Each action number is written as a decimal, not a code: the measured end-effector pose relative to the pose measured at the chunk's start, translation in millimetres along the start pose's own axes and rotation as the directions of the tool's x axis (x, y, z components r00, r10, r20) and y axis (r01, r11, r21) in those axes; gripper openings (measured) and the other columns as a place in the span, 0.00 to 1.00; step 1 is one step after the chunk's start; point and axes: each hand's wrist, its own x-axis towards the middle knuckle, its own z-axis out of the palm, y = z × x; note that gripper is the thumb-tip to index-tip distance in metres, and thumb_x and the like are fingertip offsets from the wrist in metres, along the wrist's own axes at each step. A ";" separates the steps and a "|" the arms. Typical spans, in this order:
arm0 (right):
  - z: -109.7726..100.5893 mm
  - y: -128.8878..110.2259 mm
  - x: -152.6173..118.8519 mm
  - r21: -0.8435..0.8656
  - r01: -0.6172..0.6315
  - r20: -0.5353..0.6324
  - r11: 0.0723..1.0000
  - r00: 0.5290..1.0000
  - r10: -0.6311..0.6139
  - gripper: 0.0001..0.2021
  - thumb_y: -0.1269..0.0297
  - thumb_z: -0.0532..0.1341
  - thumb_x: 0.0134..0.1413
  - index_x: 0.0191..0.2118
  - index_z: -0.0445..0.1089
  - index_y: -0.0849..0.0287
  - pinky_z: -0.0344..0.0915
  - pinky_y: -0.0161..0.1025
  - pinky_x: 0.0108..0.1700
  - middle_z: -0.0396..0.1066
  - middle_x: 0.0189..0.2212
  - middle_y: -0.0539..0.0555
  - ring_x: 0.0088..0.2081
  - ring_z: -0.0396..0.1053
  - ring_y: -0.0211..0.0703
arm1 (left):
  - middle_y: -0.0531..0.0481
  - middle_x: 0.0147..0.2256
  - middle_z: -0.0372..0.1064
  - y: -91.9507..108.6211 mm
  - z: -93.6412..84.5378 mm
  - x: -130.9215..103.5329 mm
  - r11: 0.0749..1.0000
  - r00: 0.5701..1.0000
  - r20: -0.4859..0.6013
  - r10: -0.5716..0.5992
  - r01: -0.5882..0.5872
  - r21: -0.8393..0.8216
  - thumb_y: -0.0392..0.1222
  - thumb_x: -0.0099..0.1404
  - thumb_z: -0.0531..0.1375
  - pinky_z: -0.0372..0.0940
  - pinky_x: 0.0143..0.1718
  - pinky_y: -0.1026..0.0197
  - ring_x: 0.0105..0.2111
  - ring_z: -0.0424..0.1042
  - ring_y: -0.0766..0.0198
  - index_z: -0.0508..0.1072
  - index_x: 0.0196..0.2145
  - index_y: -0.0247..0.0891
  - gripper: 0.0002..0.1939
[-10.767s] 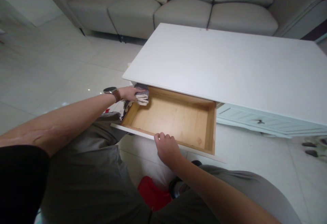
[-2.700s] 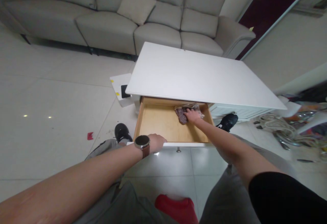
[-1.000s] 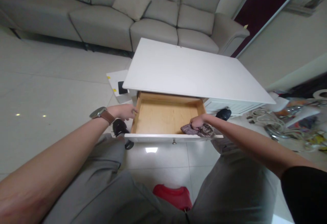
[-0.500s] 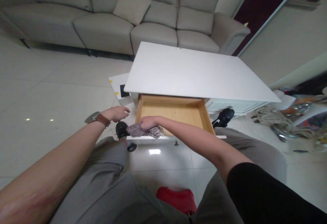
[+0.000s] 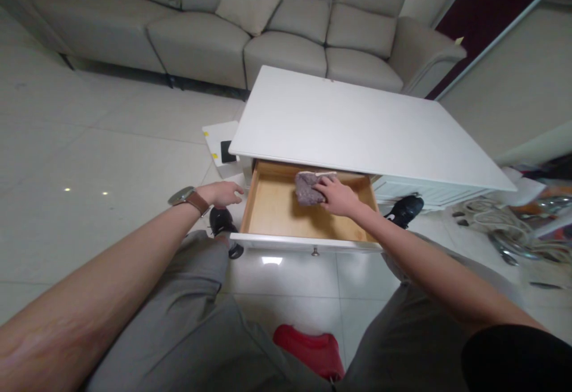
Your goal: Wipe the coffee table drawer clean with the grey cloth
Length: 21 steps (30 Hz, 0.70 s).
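A grey-brown cloth is held by my right hand over the inside of an open wooden drawer, close to its back. The drawer has a white front with a small round knob and sticks out of a white table. My left hand, with a watch on the wrist, hangs just left of the drawer; its fingers are loosely bent, apart, and hold nothing.
A grey sofa stands behind the table. A white box is at the table's left end. My black shoes flank the drawer, a red object lies below, and coiled cables are at the right.
My right hand has carried the cloth from the drawer's front left edge to the right and back, over the drawer's inside. The view has shifted slightly; my left hand stays beside the drawer.
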 end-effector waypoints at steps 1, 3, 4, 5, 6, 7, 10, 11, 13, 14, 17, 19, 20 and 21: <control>13.7 0.8 -4.7 -0.014 0.013 0.080 1.000 0.997 -0.012 0.32 0.58 0.61 0.57 0.67 0.61 0.50 0.64 0.54 0.56 0.56 0.65 0.62 0.61 0.56 0.65 | 0.34 0.56 0.73 1.0 -0.2 0.9 1.000 1.000 0.005 0.007 -0.007 0.017 0.50 0.66 0.57 0.70 0.35 0.65 0.32 0.78 0.62 0.66 0.67 0.37 0.34; 40.2 3.8 -9.1 -0.001 0.006 0.206 1.000 0.978 -0.006 0.40 0.53 0.64 0.55 0.72 0.53 0.47 0.64 0.56 0.57 0.50 0.69 0.62 0.63 0.55 0.68 | 0.34 0.57 0.72 3.5 -0.7 1.9 0.999 1.000 0.012 0.021 -0.022 0.039 0.49 0.66 0.56 0.70 0.35 0.65 0.31 0.77 0.63 0.66 0.67 0.38 0.33; 51.9 5.8 -9.0 0.014 -0.012 0.245 1.000 0.970 0.008 0.44 0.51 0.66 0.52 0.73 0.50 0.46 0.63 0.57 0.57 0.47 0.71 0.62 0.64 0.54 0.70 | 0.34 0.58 0.72 5.2 -1.0 1.9 0.999 1.000 0.015 0.028 -0.028 0.041 0.48 0.66 0.56 0.70 0.35 0.64 0.30 0.77 0.63 0.66 0.66 0.38 0.32; 62.2 7.9 -7.5 0.029 -0.036 0.277 0.999 0.961 0.026 0.49 0.49 0.68 0.50 0.74 0.46 0.45 0.63 0.57 0.58 0.43 0.72 0.63 0.66 0.52 0.72 | 0.34 0.58 0.72 7.2 -1.3 1.5 0.999 0.999 0.016 0.033 -0.034 0.035 0.48 0.66 0.56 0.71 0.35 0.64 0.29 0.77 0.63 0.66 0.66 0.39 0.32; 71.1 9.7 -5.0 0.038 -0.058 0.310 0.998 0.950 0.044 0.54 0.47 0.70 0.46 0.75 0.42 0.45 0.63 0.59 0.59 0.39 0.74 0.63 0.67 0.49 0.75 | 0.35 0.57 0.73 9.4 -1.5 0.6 0.999 0.999 0.015 0.037 -0.037 0.022 0.48 0.66 0.57 0.71 0.34 0.64 0.29 0.77 0.64 0.67 0.66 0.39 0.32; 78.8 11.2 -1.8 0.040 -0.075 0.347 0.996 0.936 0.057 0.58 0.46 0.71 0.43 0.76 0.40 0.44 0.62 0.60 0.60 0.35 0.75 0.63 0.69 0.46 0.78 | 0.36 0.55 0.74 11.9 -1.5 -0.6 0.999 0.999 0.017 0.036 -0.036 0.003 0.48 0.66 0.57 0.71 0.33 0.64 0.29 0.77 0.63 0.67 0.66 0.39 0.32; 96.7 13.2 9.6 0.013 -0.082 0.431 0.997 0.900 0.069 0.65 0.46 0.75 0.37 0.76 0.35 0.40 0.57 0.65 0.62 0.25 0.76 0.63 0.70 0.37 0.86 | 0.37 0.46 0.78 19.6 0.1 -5.3 0.996 0.997 0.078 0.030 -0.023 -0.087 0.49 0.62 0.61 0.71 0.30 0.64 0.29 0.77 0.61 0.74 0.59 0.35 0.29; 101.5 13.5 13.5 0.001 -0.075 0.428 0.997 0.901 0.068 0.64 0.46 0.75 0.38 0.76 0.35 0.39 0.55 0.67 0.62 0.24 0.76 0.63 0.70 0.35 0.87 | 0.38 0.42 0.78 21.8 1.3 -6.8 0.993 0.993 0.111 0.035 -0.023 -0.113 0.49 0.61 0.63 0.70 0.29 0.64 0.29 0.77 0.61 0.77 0.54 0.33 0.26; 110.0 14.3 21.2 -0.011 -0.062 0.361 0.998 0.930 0.062 0.61 0.47 0.73 0.42 0.76 0.35 0.39 0.52 0.72 0.62 0.25 0.76 0.63 0.71 0.33 0.88 | 0.40 0.34 0.77 25.2 4.0 -9.0 0.989 0.983 0.172 0.059 -0.034 -0.145 0.49 0.57 0.65 0.70 0.28 0.64 0.28 0.76 0.60 0.80 0.43 0.31 0.21; 113.5 14.6 25.3 -0.011 -0.052 0.308 0.999 0.950 0.053 0.58 0.47 0.71 0.45 0.76 0.36 0.40 0.50 0.73 0.63 0.28 0.76 0.63 0.71 0.33 0.86 | 0.42 0.30 0.76 26.3 5.5 -9.6 0.988 0.980 0.185 0.075 -0.047 -0.150 0.50 0.56 0.66 0.70 0.28 0.64 0.27 0.75 0.60 0.80 0.37 0.31 0.18; 120.2 11.8 40.8 -0.008 -0.020 0.156 1.000 0.988 0.021 0.47 0.48 0.64 0.55 0.76 0.43 0.47 0.43 0.71 0.66 0.39 0.74 0.66 0.72 0.36 0.77 | 0.45 0.24 0.73 27.6 8.9 -10.1 0.988 0.979 0.175 0.104 -0.080 -0.135 0.49 0.53 0.67 0.70 0.28 0.63 0.25 0.72 0.61 0.78 0.28 0.32 0.14; 120.7 3.0 55.5 -0.014 -0.023 0.093 1.000 0.995 0.024 0.43 0.50 0.61 0.58 0.75 0.46 0.50 0.41 0.66 0.68 0.44 0.73 0.67 0.72 0.40 0.72 | 0.46 0.22 0.72 26.7 10.3 -10.1 0.987 0.980 0.160 0.114 -0.094 -0.127 0.48 0.54 0.67 0.70 0.28 0.62 0.24 0.71 0.62 0.77 0.26 0.33 0.13; 119.8 -4.4 64.3 -0.015 -0.036 0.076 0.999 0.996 0.037 0.41 0.51 0.60 0.59 0.75 0.47 0.50 0.41 0.65 0.68 0.45 0.73 0.67 0.71 0.43 0.71 | 0.47 0.22 0.72 25.7 10.8 -10.1 0.987 0.981 0.155 0.118 -0.099 -0.123 0.48 0.54 0.66 0.70 0.29 0.62 0.24 0.71 0.62 0.77 0.26 0.33 0.13; 118.2 -13.8 74.1 -0.012 -0.050 0.069 0.999 0.996 0.051 0.40 0.52 0.59 0.60 0.75 0.47 0.50 0.41 0.64 0.68 0.45 0.73 0.67 0.71 0.44 0.70 | 0.47 0.22 0.72 24.4 11.1 -10.2 0.988 0.981 0.150 0.120 -0.103 -0.118 0.48 0.55 0.65 0.69 0.29 0.62 0.24 0.71 0.62 0.77 0.27 0.33 0.13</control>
